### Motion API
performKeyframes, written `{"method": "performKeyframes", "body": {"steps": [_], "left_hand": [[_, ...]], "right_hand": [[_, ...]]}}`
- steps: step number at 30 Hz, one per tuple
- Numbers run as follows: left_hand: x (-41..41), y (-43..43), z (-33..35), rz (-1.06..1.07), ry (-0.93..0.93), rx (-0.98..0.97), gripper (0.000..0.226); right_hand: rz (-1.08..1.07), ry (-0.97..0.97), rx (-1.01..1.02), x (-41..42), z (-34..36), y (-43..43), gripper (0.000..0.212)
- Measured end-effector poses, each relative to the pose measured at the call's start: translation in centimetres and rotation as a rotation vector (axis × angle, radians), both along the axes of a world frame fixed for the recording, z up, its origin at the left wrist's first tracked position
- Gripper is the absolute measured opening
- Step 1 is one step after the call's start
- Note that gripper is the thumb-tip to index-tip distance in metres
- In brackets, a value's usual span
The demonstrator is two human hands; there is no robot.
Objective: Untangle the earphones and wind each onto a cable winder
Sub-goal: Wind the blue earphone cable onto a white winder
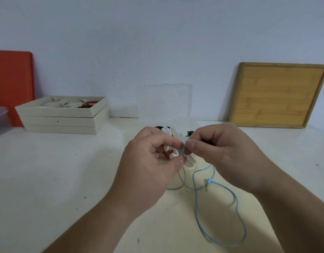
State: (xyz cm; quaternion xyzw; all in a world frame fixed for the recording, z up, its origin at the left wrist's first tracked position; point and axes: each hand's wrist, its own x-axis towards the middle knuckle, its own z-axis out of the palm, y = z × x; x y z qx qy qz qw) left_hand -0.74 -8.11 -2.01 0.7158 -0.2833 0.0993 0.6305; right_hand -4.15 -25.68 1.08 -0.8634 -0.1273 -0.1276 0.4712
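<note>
Earphone cable [219, 212] pinched by right hand [221, 152], white winder [173, 155] in left hand [148, 161] grip.

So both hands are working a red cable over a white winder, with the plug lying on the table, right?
Not quite: the cable is light blue, not red, as the head view shows. Both hands, left and right, do work it over the white winder, plug on the table.

Both bare forearms reached forward and converged at centre. The left hand [150, 161] was curled, thumb and forefinger pinched together. The right hand [217, 150] faced it, fingers bent, its thumb tip meeting the left's.
</note>
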Motion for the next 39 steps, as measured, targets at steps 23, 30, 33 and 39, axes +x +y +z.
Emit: {"method": "performKeyframes", "body": {"steps": [23,30,33,39], "left_hand": [[0.4,1.4,0.5,-0.266,0.254,0.180,0.021],[1.0,2.1,0.7,-0.281,0.306,0.218,0.021],[1.0,2.3,0.7,-0.296,0.310,0.257,0.022],[1.1,2.6,1.2,-0.222,0.300,0.204,0.023]], "right_hand": [[-0.402,-0.213,0.998,2.1,1.0,-5.9,0.026],[-0.654,-0.253,1.059,2.6,0.3,-8.9,0.019],[-0.723,-0.229,1.004,2.5,0.1,-8.3,0.018],[-0.867,0.058,0.762,2.6,-0.5,-8.6,0.020]]}}
